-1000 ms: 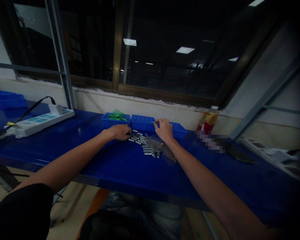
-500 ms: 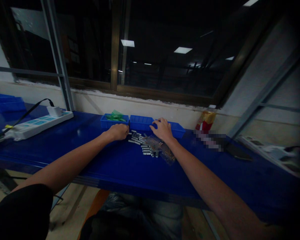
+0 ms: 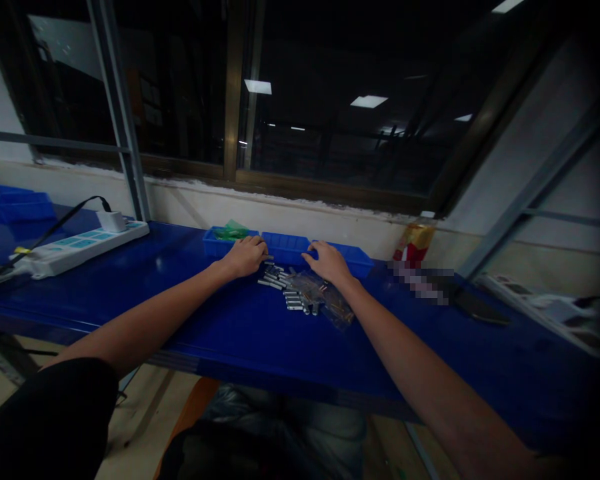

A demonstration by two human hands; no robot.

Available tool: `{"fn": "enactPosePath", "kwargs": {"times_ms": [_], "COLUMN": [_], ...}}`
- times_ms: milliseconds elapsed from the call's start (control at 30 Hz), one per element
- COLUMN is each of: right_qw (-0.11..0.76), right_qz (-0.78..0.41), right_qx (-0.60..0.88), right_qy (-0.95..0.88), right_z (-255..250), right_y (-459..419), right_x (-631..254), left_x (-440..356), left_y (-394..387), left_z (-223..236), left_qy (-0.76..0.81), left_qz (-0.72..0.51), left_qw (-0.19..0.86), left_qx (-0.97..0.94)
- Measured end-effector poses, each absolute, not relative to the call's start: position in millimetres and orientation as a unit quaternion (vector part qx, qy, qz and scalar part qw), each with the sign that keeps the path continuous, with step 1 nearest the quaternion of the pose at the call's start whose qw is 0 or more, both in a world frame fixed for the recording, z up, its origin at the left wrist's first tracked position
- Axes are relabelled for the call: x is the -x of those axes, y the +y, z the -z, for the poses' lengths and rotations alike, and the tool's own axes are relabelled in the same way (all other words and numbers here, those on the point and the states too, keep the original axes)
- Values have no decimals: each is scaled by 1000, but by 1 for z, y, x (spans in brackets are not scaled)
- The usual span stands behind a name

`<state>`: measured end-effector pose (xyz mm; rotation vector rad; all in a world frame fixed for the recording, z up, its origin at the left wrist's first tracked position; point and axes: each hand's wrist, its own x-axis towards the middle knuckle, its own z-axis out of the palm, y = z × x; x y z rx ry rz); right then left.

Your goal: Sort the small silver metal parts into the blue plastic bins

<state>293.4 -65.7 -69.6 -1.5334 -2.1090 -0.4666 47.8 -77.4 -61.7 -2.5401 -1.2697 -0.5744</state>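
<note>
My left hand [image 3: 249, 256] is closed at the near side of the blue bins, and a short silvery metal tube [image 3: 269, 258] shows at its fingertips. Just below it, several similar metal tubes [image 3: 275, 277] lie loose on the table. My right hand [image 3: 329, 261] hovers in front of the middle and right bins, thumb and forefinger apart, and I see nothing between them. A clear plastic bag [image 3: 337, 308] with small brass-coloured pieces lies beneath my right wrist, against the tubes.
A blue bin [image 3: 215, 248] holding green plastic stands at the back, beside a middle bin [image 3: 284, 248] and a right bin [image 3: 357, 259]. On the blue table [image 3: 220, 333], a white power strip [image 3: 87, 247] lies left. A red-and-gold packet [image 3: 414, 245] and a dark phone-like object [image 3: 480, 310] are right.
My left hand has risen and moved right, toward the middle bin, with the metal tube. My right hand has shifted slightly, its fingers lower than before. The pile looks the same.
</note>
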Motion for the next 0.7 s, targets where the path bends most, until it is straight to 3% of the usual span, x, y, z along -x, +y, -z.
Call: {"fn": "enactPosePath", "kwargs": {"times_ms": [400,533,700], "right_qw": [203,274,317], "right_qz": [111,180,136], "right_qx": [574,538,435], "right_qy": [-785,-777,-832], "right_z": [45,40,39], "right_y": [-95,-109,-128], "right_x": [-284,-266,-234], "left_x": [-45,-58,-65], "left_y": [-92,-103,-108], "left_z": [54,50,47], "left_qy": [-432,-406,-415], "left_qz": [233,296,340], "left_qw": [107,120,99], "left_qx": [865,856,838]}}
